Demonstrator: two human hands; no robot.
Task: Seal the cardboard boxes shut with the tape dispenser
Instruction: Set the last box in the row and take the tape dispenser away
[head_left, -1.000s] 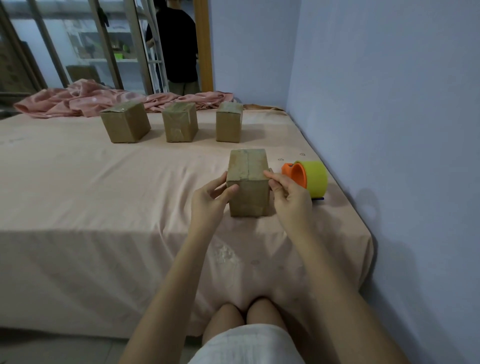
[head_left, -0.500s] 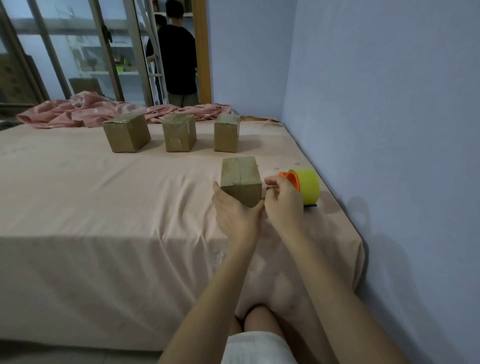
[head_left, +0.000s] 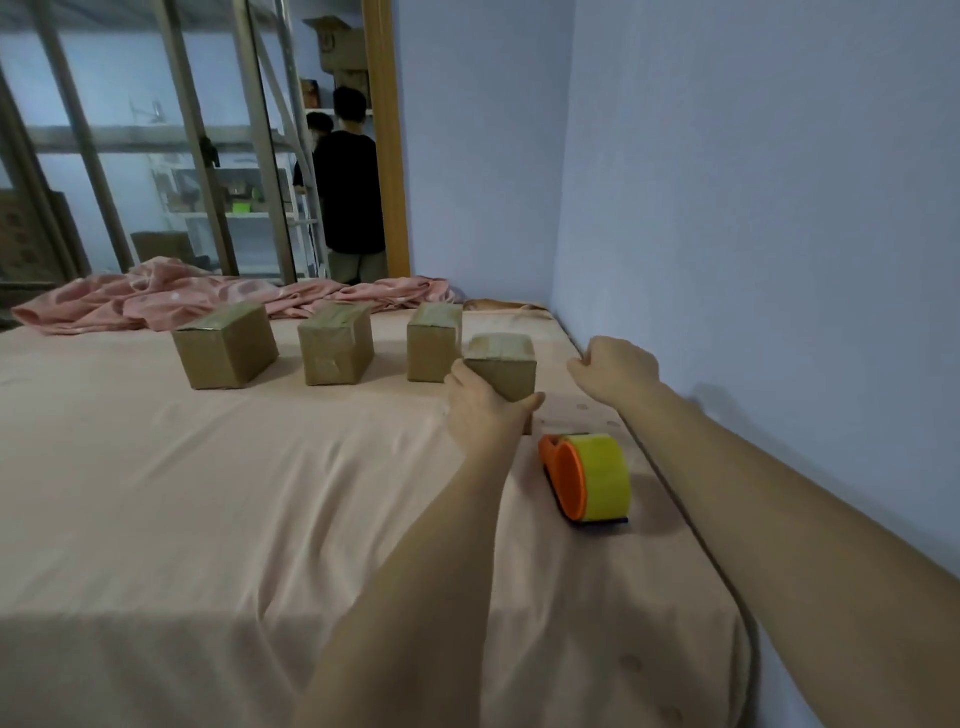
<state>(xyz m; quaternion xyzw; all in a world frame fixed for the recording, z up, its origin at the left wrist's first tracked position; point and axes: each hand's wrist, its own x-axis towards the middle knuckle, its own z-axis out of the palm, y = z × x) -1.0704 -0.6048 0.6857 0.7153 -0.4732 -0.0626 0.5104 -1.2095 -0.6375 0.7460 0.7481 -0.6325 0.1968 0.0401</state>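
My left hand (head_left: 485, 410) grips a small cardboard box (head_left: 503, 364) from its near side, far out over the bed, just right of a row of three taped boxes: the left box (head_left: 224, 344), the middle box (head_left: 336, 344) and the right box (head_left: 434, 343). My right hand (head_left: 615, 370) hovers to the right of the held box with fingers curled and nothing in it. The tape dispenser (head_left: 587, 477), orange with a yellow roll, lies on the sheet nearer to me, below both hands.
The bed (head_left: 208, 519) is covered by a pale pink sheet; a crumpled pink blanket (head_left: 171, 296) lies along its far edge. A blue wall (head_left: 753, 234) runs close on the right. A person in black (head_left: 349, 192) stands beyond the bed by a ladder.
My left hand has carried the box away from me toward the row of three boxes. My right hand has let go of it and moved out to the right.
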